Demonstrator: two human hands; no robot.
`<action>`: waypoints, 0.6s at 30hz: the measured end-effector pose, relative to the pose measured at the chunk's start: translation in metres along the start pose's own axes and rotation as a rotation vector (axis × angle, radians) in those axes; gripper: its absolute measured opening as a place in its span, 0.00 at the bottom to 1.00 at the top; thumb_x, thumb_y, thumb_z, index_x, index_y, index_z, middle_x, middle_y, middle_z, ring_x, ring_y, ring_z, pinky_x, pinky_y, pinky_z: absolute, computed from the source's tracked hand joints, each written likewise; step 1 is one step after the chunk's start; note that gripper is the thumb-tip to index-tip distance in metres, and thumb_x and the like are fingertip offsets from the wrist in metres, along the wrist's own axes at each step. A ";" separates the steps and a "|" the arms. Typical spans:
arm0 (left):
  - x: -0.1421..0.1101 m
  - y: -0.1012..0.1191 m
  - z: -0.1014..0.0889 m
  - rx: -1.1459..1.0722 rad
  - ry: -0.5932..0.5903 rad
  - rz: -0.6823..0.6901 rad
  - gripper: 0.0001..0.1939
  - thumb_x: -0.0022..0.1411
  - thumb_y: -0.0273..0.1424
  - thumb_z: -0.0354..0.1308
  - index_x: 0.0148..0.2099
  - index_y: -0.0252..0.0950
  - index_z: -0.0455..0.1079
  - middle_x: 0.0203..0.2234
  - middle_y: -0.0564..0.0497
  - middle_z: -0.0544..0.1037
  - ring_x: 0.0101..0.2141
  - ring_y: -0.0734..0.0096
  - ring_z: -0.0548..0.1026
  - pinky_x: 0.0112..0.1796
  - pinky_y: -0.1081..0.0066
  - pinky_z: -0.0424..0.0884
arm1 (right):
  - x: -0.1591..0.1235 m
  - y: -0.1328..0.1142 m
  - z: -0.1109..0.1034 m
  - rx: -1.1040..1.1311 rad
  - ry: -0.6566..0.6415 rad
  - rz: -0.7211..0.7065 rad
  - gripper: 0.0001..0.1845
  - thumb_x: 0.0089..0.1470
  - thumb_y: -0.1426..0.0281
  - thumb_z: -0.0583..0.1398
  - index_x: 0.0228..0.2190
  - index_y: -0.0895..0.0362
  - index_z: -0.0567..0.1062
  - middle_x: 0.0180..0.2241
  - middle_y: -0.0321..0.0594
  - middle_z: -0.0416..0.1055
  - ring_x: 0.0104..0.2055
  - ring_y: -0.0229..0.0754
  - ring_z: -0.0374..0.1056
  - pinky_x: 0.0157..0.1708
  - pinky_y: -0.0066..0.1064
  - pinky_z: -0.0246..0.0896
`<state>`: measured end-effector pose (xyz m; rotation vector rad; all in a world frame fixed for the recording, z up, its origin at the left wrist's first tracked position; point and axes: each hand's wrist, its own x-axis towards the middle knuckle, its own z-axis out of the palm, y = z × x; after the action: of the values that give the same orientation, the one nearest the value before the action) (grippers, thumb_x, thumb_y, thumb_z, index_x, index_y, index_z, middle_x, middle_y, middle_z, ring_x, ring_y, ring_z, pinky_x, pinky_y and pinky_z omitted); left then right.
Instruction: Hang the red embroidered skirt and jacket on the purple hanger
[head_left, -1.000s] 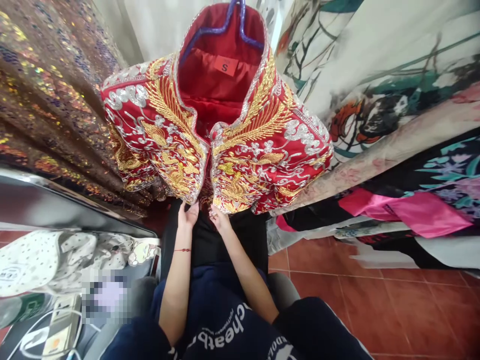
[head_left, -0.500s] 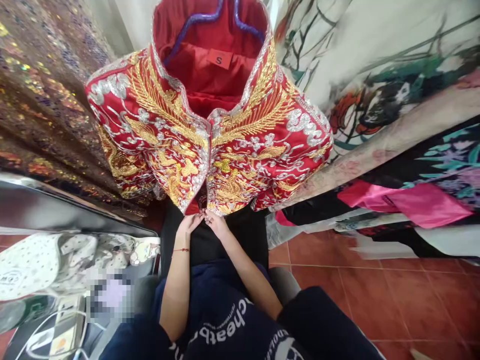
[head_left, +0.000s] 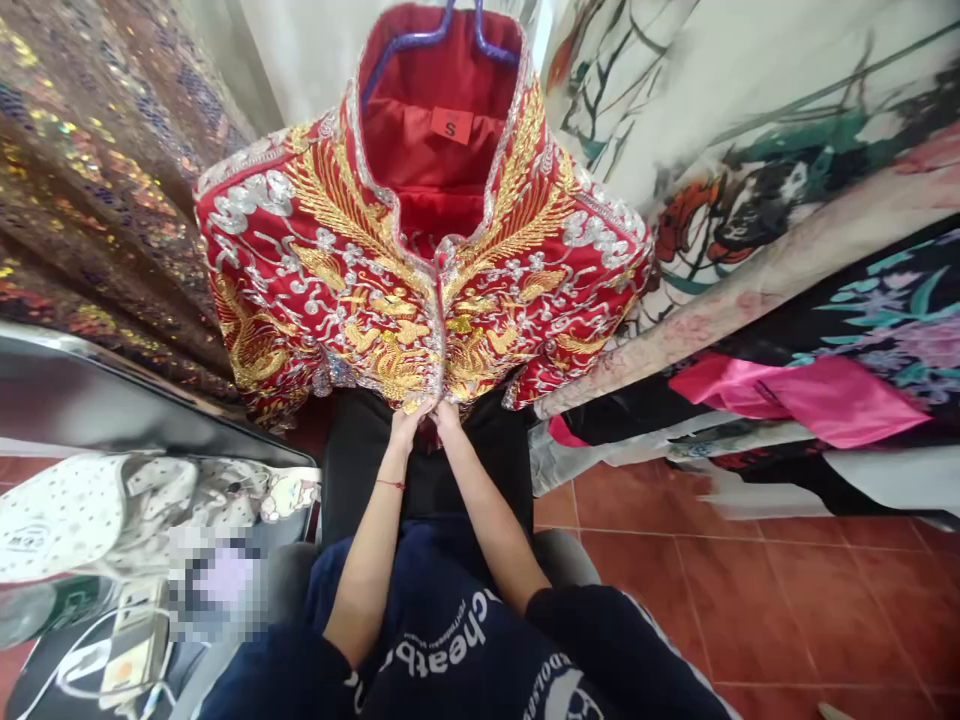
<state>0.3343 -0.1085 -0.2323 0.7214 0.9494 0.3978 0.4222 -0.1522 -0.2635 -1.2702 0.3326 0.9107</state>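
A red jacket (head_left: 360,270) with gold and silver embroidery hangs in front of me on a purple hanger (head_left: 420,40). Inside its stand-up collar a red label (head_left: 452,125) reads S. My left hand (head_left: 409,420) grips the jacket's front edge low down, fingers closed on the cloth. Close beside it, my right hand (head_left: 448,415) pinches the other front edge. The two front edges meet between my hands; the fingertips and any fastening there are partly hidden.
Sequinned fabric (head_left: 112,180) hangs at the left, and a pale printed cloth (head_left: 720,120) at the right. Below that cloth lie black floral and pink fabrics (head_left: 817,395). A dotted white bag (head_left: 67,510) and a power strip (head_left: 135,640) rest at lower left.
Both hands have moved up and slightly right with the jacket's front edges. The gap between those edges has closed, and the collar has shifted right and narrowed.
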 end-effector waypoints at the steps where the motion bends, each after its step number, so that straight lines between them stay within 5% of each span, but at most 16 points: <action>1: 0.000 0.001 -0.001 -0.005 0.024 0.014 0.26 0.42 0.31 0.79 0.45 0.29 0.80 0.38 0.43 0.85 0.41 0.66 0.82 0.46 0.70 0.74 | -0.002 0.004 0.000 0.000 -0.018 -0.011 0.22 0.64 0.60 0.61 0.55 0.57 0.71 0.54 0.46 0.71 0.52 0.46 0.72 0.50 0.46 0.72; 5: -0.005 0.010 -0.024 -0.016 0.055 -0.024 0.27 0.37 0.31 0.80 0.42 0.29 0.81 0.35 0.43 0.85 0.36 0.67 0.82 0.41 0.72 0.74 | -0.029 0.025 -0.016 0.002 -0.122 -0.085 0.21 0.60 0.62 0.65 0.51 0.58 0.73 0.50 0.44 0.74 0.46 0.43 0.73 0.46 0.40 0.73; 10: -0.016 0.016 -0.049 -0.056 -0.005 -0.133 0.25 0.35 0.25 0.80 0.40 0.29 0.81 0.35 0.43 0.85 0.33 0.72 0.81 0.38 0.75 0.72 | -0.066 0.047 -0.028 0.057 -0.214 -0.162 0.32 0.36 0.68 0.75 0.46 0.54 0.75 0.40 0.34 0.78 0.36 0.37 0.73 0.36 0.29 0.70; 18: -0.039 0.021 -0.055 -0.129 -0.104 -0.242 0.14 0.45 0.19 0.75 0.36 0.31 0.79 0.30 0.48 0.84 0.30 0.76 0.79 0.34 0.78 0.74 | -0.088 0.041 -0.023 0.109 -0.309 -0.112 0.23 0.34 0.66 0.73 0.36 0.53 0.77 0.35 0.37 0.80 0.37 0.43 0.75 0.37 0.36 0.72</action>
<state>0.2668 -0.0966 -0.2152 0.4973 0.8924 0.2043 0.3429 -0.2076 -0.2388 -1.0190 0.0650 0.9628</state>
